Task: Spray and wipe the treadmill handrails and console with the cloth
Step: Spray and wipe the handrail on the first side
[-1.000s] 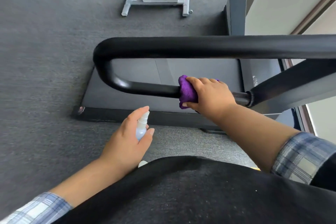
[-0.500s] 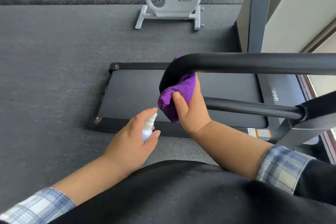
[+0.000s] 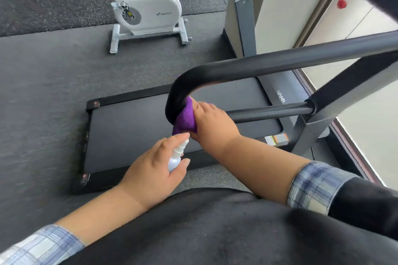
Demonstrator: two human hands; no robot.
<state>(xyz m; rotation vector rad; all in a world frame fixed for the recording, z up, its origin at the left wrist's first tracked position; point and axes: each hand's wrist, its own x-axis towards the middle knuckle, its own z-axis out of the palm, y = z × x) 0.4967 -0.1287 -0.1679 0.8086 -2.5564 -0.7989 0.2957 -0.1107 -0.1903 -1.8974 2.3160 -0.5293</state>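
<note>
While the right hand (image 3: 212,120) grips the purple cloth (image 3: 185,119) against the handrail (image 3: 178,97) bend, the left hand (image 3: 155,170) just below holds the spray bottle (image 3: 177,157)

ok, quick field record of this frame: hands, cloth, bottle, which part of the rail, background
left hand: grips spray bottle, nozzle up, index finger on top
right hand: presses purple cloth on the rail
handrail: black looped bar; cloth sits at its curved end bend
contact: bottle is apart from rail, just below the cloth
treadmill deck: on the floor under the hands
background: white exercise bike on grey mat
console: not in view
</note>
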